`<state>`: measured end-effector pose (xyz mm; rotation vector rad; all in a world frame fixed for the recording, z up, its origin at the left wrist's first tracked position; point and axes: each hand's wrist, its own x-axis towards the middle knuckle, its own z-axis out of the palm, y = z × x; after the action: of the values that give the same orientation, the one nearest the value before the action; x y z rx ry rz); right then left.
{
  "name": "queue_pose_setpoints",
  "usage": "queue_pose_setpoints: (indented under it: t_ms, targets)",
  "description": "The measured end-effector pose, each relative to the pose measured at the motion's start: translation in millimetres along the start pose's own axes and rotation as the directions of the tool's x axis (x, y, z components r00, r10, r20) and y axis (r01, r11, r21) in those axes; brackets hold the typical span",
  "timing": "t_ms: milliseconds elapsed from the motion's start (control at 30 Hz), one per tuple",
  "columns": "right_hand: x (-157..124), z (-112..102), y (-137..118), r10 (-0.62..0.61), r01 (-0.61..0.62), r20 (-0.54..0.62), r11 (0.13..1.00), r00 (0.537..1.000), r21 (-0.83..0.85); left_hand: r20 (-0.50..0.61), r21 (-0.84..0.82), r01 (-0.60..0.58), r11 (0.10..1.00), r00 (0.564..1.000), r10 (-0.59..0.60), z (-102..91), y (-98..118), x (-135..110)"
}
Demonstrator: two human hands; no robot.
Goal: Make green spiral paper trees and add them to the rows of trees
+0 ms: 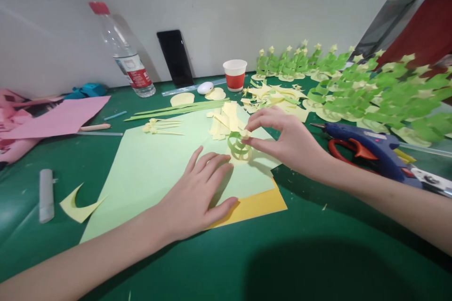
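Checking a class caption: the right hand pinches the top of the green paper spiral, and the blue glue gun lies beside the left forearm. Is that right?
Wrong side: the head view shows the glue gun beside the right forearm, not the left. The right hand does pinch the spiral at its top.

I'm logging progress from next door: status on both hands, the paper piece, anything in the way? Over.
Right hand pinching pale star atop green paper spiral. Left hand open beside spiral's round base. Pale strips close behind; glue gun off right.
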<state>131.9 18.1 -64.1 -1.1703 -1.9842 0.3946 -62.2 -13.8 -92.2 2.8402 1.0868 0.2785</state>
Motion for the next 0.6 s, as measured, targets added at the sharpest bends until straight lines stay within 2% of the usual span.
queue_pose_setpoints:
  t_ms: [600]
  targets:
    - [3.2, 1.8, 2.3, 0.043, -0.043, -0.011, 0.999, 0.999, -0.001, -0.011, -0.01, 0.008, 1.0, 1.0, -0.008, 1.5, 0.0, -0.1]
